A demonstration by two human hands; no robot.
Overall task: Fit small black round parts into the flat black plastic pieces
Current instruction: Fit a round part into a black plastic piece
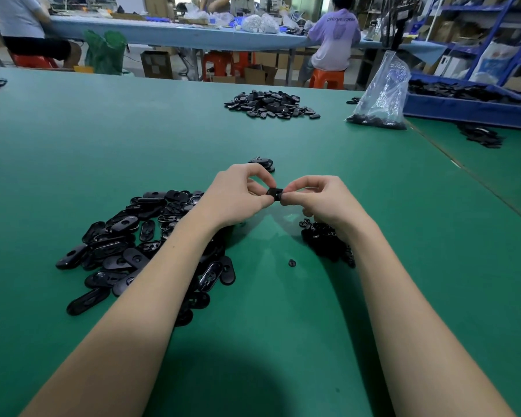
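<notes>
open green mat (262, 311) btwn flat-piece pile (139, 245) left & round-part heap (325, 239) right, one stray round part (292, 262) midway

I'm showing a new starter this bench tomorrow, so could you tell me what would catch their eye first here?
First, the two hands at the centre: the left hand and right hand pinch one flat black piece between them above the green table. Next, the big heap of flat black pieces under the left forearm, and a smaller heap of round parts under the right wrist. Farther back stand another pile and a clear plastic bag.
</notes>
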